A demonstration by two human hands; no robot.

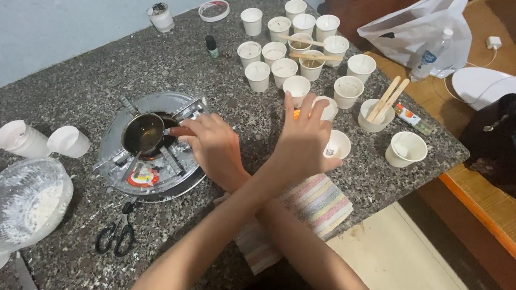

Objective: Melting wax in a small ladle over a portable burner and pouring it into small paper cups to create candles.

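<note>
— While my arms cross, what does each hand have?

— My right hand (213,144) reaches left, fingers closed on the pan (144,134) handle over the burner (146,150); my left hand (305,139) reaches right, fingers spread over a paper cup (338,145), an orange bit at its fingertips.

— And around them?

— More cups (293,48) behind; a striped cloth (313,205) beneath.
</note>
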